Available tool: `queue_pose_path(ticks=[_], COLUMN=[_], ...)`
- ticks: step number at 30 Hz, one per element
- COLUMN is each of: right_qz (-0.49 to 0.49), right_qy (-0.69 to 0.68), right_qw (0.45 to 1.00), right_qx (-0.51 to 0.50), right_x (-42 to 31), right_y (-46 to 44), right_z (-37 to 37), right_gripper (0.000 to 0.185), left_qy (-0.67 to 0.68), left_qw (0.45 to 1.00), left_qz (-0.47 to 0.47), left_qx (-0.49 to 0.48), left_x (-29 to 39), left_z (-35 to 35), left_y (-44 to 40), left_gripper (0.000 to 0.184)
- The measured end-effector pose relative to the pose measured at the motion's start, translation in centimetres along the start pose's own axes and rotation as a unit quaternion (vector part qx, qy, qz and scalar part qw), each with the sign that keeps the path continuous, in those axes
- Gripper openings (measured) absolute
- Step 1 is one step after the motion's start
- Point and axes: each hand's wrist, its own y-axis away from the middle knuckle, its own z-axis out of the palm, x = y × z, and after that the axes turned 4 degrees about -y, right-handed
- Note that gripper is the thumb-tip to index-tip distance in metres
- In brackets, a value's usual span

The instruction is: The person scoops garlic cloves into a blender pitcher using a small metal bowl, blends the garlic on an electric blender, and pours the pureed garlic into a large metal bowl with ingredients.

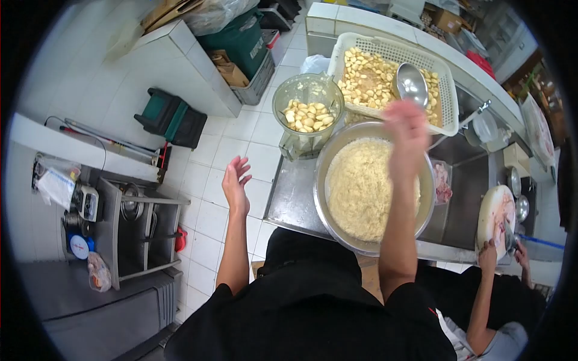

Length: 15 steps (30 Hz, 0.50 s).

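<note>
My left hand (pixel 236 182) is raised over the floor, fingers apart and holding nothing, left of the blender jar (pixel 281 99). That jar has peeled garlic cloves (pixel 309 116) in its bottom. My right hand (pixel 407 135) is smeared by motion above the right side of a large metal bowl (pixel 320 201), just below a small steel bowl (pixel 411 83); whether it grips that bowl I cannot tell. Pale minced garlic (pixel 358 186) fills the large bowl. The small bowl lies tilted on more cloves in a white perforated basket (pixel 447 96).
A steel counter (pixel 289 207) and sink (pixel 466 186) lie ahead. At right, another person's hands (pixel 489 256) work with a knife on a round cutting board (pixel 492 210). A small container of raw meat (pixel 442 182) sits beside the large bowl. Shelving (pixel 147 231) stands left.
</note>
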Motion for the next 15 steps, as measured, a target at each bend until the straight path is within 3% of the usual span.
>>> queue_pose_path(ticks=[2, 3, 4, 6, 7, 9, 11, 13, 14, 15], right_qz=[0.070, 0.191, 0.205, 0.110, 0.105, 0.035, 0.059, 0.161, 0.153, 0.078], right_qy=[0.004, 0.057, 0.137, 0.252, 0.257, 0.220, 0.168, 0.037, 0.042, 0.061], right_qw=[0.991, 0.962, 0.937, 0.943, 0.941, 0.972, 0.984, 0.985, 0.986, 0.987], right_qx=[-0.117, -0.188, -0.248, -0.189, -0.192, -0.081, -0.025, 0.053, 0.059, 0.130], right_x=[3.6, 3.6, 3.9, 9.0, 9.9, 11.7, 13.6, 13.2, 13.3, 13.4], right_y=[5.7, 8.5, 10.4, 14.4, 14.8, 14.6, 13.0, 12.1, 12.1, 11.9], right_z=[3.1, 5.1, 6.6, 9.0, 10.1, 12.1, 14.1, 15.9, 16.7, 17.7], right_gripper=[0.011, 0.021, 0.039, 0.054, 0.054, 0.059, 0.052, 0.045, 0.045, 0.039], left_qy=[-0.015, -0.013, -0.030, -0.052, -0.044, -0.085, -0.078, -0.075, -0.067, -0.055], left_qw=[1.000, 1.000, 1.000, 0.998, 0.999, 0.993, 0.993, 0.993, 0.994, 0.995], left_qz=[-0.004, -0.003, 0.002, 0.016, 0.016, 0.048, 0.039, 0.032, 0.011, -0.007], left_qx=[0.019, 0.014, -0.002, -0.026, -0.024, -0.071, -0.074, -0.088, -0.084, -0.078], left_x=[-0.5, -0.5, -0.3, 0.6, 0.7, 0.4, -0.3, -1.6, -2.5, -3.2], left_z=[-0.7, -1.0, -1.5, -2.8, -3.6, -6.0, -8.0, -10.3, -11.3, -11.9], left_y=[0.7, 1.1, 1.4, 2.0, 2.0, 2.1, 2.4, 2.7, 2.9, 3.0], left_gripper=[0.047, 0.047, 0.048, 0.046, 0.046, 0.043, 0.041, 0.040, 0.039, 0.038])
